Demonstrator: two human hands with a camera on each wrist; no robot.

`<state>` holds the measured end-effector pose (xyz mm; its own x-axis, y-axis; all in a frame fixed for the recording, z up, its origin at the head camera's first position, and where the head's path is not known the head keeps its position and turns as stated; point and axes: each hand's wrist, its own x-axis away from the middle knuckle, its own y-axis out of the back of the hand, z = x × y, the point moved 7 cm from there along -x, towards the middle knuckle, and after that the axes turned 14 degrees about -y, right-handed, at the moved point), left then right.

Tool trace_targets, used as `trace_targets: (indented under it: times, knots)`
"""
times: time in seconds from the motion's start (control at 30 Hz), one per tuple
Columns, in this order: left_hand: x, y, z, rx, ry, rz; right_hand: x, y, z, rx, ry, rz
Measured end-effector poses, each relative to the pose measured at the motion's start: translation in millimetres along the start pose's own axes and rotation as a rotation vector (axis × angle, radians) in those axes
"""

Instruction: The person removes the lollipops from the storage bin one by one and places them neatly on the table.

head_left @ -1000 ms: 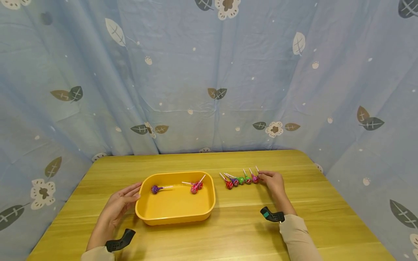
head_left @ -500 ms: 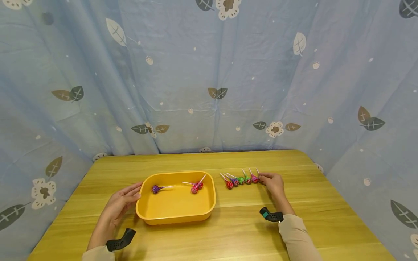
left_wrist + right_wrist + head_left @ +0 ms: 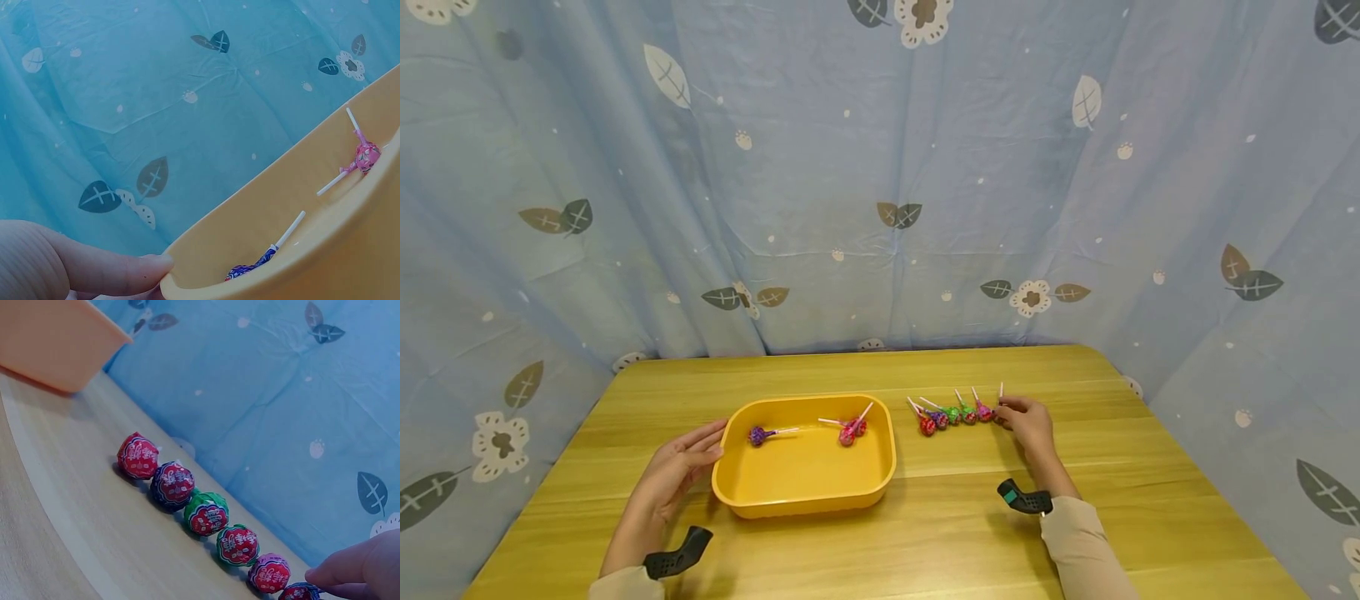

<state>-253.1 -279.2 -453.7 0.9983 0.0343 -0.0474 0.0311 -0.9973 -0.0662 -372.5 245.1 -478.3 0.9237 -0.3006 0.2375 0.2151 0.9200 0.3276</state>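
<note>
My left hand [image 3: 672,471] rests against the left end of a yellow plastic tray [image 3: 805,504], its fingers fairly straight and the thumb touching the rim in the left wrist view. Inside the tray lie a purple lollipop [image 3: 757,435] and a pair of pink-red lollipops [image 3: 847,435]. At the right end of a row of lollipops, my right hand [image 3: 1028,423] pinches a dark blue-wrapped lollipop [image 3: 300,592], partly hidden by the fingers; its white stick points away. Beside it is a pink lollipop [image 3: 984,412].
Leftward along the row lie two green lollipops [image 3: 969,415], a purple-blue lollipop [image 3: 940,420] and a red lollipop [image 3: 927,426]. They sit on a wood-grain table [image 3: 940,533], between the tray and my right hand. A blue patterned curtain [image 3: 820,167] hangs behind the table.
The stick of the lollipop at my right fingers has shifted slightly right and turned more upright. My left hand and the tray stay in place.
</note>
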Motion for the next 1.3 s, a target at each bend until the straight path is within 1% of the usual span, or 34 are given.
trace_targets:
  times: [0.2,0.37,0.5,0.6,0.67,0.87,1.17,1.3]
  knots:
    - [-0.5,-0.5,-0.4,-0.005,-0.001,-0.007,3,3,2,-0.004,-0.002,-0.014]
    - [-0.2,-0.4,0.1,-0.007,-0.001,-0.017,10,7,5,-0.004,0.017,-0.047]
    - [-0.4,0.4,0.4,-0.018,-0.011,-0.016,18,6,14,-0.002,0.038,-0.06]
    - [-0.8,1.1,0.5,-0.022,-0.017,-0.014,26,2,23,0.005,0.06,-0.051]
    - [-1.1,1.2,0.4,-0.024,-0.018,-0.012,32,-2,29,0.024,0.083,-0.048]
    - [-0.5,0.8,-0.3,-0.023,-0.015,-0.01,44,-20,43,0.021,0.124,-0.001]
    - [0.7,0.9,-0.4,-0.014,-0.02,-0.007,56,-57,49,-0.039,0.147,0.137]
    - [1.2,0.0,0.0,-0.009,-0.019,-0.006,63,-75,55,-0.05,0.157,0.194]
